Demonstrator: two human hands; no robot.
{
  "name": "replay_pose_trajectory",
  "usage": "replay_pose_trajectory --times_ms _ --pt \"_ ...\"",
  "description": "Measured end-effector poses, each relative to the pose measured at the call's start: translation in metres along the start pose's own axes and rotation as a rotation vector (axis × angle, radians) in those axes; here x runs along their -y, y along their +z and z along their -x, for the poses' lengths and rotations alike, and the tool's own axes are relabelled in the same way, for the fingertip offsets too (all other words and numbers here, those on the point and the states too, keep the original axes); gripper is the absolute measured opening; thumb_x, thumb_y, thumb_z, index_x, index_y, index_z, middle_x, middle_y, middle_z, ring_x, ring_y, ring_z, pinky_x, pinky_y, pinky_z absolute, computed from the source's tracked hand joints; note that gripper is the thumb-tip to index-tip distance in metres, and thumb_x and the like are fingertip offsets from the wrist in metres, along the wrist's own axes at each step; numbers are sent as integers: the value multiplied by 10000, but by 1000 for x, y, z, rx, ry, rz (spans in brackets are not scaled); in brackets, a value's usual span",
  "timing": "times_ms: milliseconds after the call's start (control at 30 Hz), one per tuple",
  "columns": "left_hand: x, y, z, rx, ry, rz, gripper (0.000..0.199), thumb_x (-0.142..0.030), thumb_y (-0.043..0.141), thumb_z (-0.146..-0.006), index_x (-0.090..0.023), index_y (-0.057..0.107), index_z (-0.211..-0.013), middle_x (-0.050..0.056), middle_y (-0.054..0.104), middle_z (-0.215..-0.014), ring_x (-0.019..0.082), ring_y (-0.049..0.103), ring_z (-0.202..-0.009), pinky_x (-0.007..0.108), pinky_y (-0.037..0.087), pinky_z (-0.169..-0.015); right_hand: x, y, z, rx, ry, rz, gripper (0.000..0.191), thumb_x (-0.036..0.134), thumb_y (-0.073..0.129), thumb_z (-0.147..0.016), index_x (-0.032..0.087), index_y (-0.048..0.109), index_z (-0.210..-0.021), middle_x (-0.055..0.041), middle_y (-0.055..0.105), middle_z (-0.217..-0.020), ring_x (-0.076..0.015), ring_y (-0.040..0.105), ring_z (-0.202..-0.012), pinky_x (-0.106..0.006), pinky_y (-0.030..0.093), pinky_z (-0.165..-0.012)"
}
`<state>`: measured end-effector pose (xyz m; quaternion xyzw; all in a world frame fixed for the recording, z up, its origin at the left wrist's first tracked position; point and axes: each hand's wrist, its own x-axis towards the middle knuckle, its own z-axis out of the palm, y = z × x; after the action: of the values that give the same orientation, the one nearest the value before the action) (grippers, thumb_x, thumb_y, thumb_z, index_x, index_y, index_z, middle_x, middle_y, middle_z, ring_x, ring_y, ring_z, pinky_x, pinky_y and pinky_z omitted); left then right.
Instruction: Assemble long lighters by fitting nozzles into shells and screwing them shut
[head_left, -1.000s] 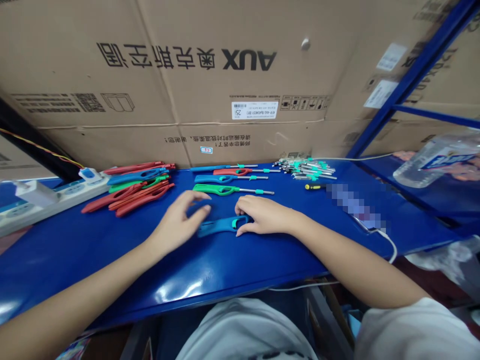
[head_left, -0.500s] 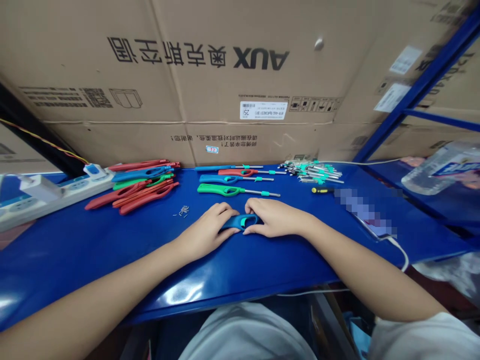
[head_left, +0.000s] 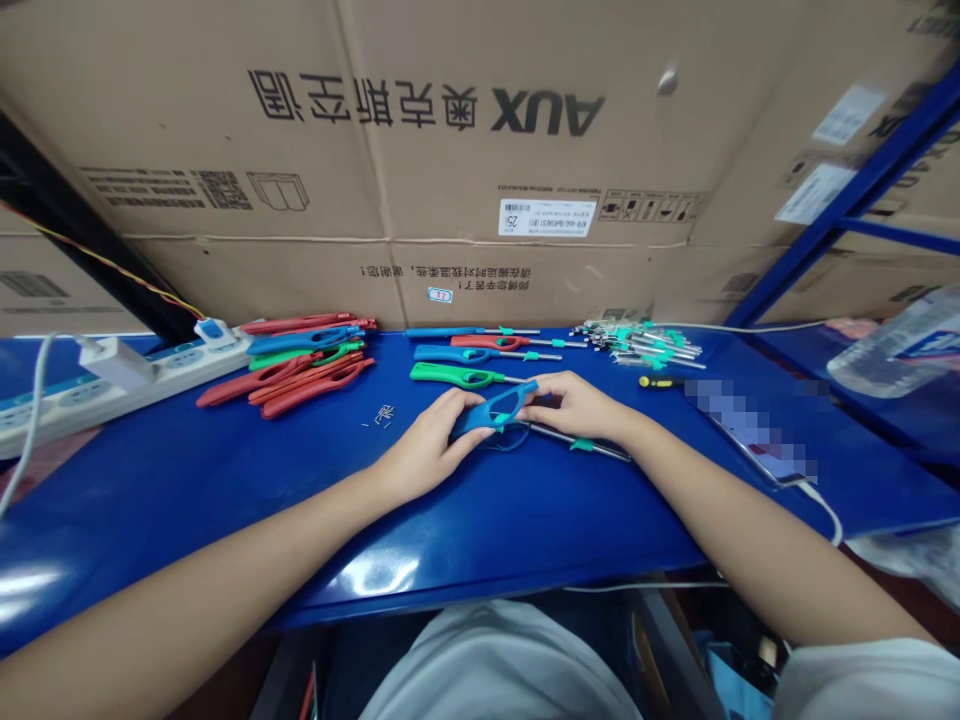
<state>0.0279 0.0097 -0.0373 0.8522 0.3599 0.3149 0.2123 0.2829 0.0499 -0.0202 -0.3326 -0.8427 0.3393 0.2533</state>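
Observation:
A blue lighter handle shell [head_left: 487, 408] is tilted up off the table between my two hands. My left hand [head_left: 424, 445] grips its rear end between thumb and fingers. My right hand [head_left: 574, 405] is closed at the front end near the finger loop. Below the shell, part of another blue handle piece shows on the table, with a metal lighter tube [head_left: 609, 452] sticking out to the right under my right wrist. A turquoise clip [head_left: 581, 444] sits on that tube. My fingers hide much of both handle pieces.
Behind my hands lie lighters with tubes, including a green one [head_left: 450, 374]. Red, blue and green handles [head_left: 315, 385] are piled left, beside small screws [head_left: 385, 414] and a power strip [head_left: 150, 390]. Right are metal tubes [head_left: 652, 343], a yellow-black screwdriver [head_left: 660, 382] and a phone [head_left: 757, 440].
The blue shell has come up and tilted, and the lower piece with its metal tube now shows. My right hand has moved up and right. The view has shifted slightly left.

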Motion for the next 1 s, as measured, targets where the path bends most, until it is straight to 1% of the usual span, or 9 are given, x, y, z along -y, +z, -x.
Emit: replay_pose_trajectory --times_ms 67,200,333,500,567,633,733,867,1000 --pt "-1 0 -1 -18 -29 8 289 -397 536 -985 -196 535 -1193 86 619 -1148 246 608 -1097 427 495 -987 0 0 0 1 -5 1 236 398 675 -886 166 719 -890 -45 708 -919 -170 643 -850 -315 499 -810" --pt "1 0 -1 -36 -62 29 301 -411 553 -971 -208 540 -1192 86 625 -1163 250 604 -1112 431 489 -992 5 0 1 99 14 99 300 419 765 -809 157 698 -940 -37 680 -889 -140 576 -725 -266 472 -658" --pt "2 3 0 -79 -110 98 307 -422 559 -968 -201 560 -1181 73 639 -1141 229 614 -1071 395 495 -963 9 1 2 123 -9 212 175 327 647 -914 156 664 -879 -40 644 -867 -134 550 -707 -262 441 -656" --pt "0 2 -3 -336 -152 298 283 -396 510 -977 -200 459 -1174 76 630 -1110 198 633 -1001 363 509 -909 12 0 1 44 -79 258 135 247 575 -951 168 593 -842 -38 622 -858 -158 557 -785 -286 446 -738" --pt "-2 -3 -4 -407 -172 282 281 -382 543 -953 -209 451 -1155 48 631 -1031 184 636 -932 343 517 -867 12 -1 1 3 -81 255 116 230 544 -964 171 592 -876 -44 631 -887 -160 564 -804 -292 453 -758" --pt "-4 -8 -4 -338 -191 157 308 -382 637 -887 -209 514 -1110 25 626 -958 188 628 -882 343 516 -844 14 -2 2 -21 -61 246 101 220 516 -974 174 604 -955 -58 651 -946 -163 579 -822 -296 465 -765" --pt "-5 -11 -2 -126 -141 -30 296 -384 722 -804 -192 632 -1010 35 620 -949 211 625 -887 357 520 -851 16 -2 3 -38 -39 248 164 238 499 -985 179 606 -1094 -83 670 -1062 -176 606 -873 -313 484 -786" --pt "-2 -7 1 43 -89 -95 250 -346 646 -872 -185 706 -1053 65 602 -998 210 640 -895 352 537 -857 16 -1 4 -9 -75 337 203 280 490 -1001 172 635 -1092 -93 668 -1046 -190 617 -914 -323 487 -820" --pt "-1 -6 2 108 -77 -107 229 -283 551 -936 -194 712 -1070 85 633 -1054 220 658 -930 358 539 -879 13 -1 4 35 -108 502 211 292 496 -1004 170 667 -1026 -94 657 -995 -195 609 -876 -308 468 -767"
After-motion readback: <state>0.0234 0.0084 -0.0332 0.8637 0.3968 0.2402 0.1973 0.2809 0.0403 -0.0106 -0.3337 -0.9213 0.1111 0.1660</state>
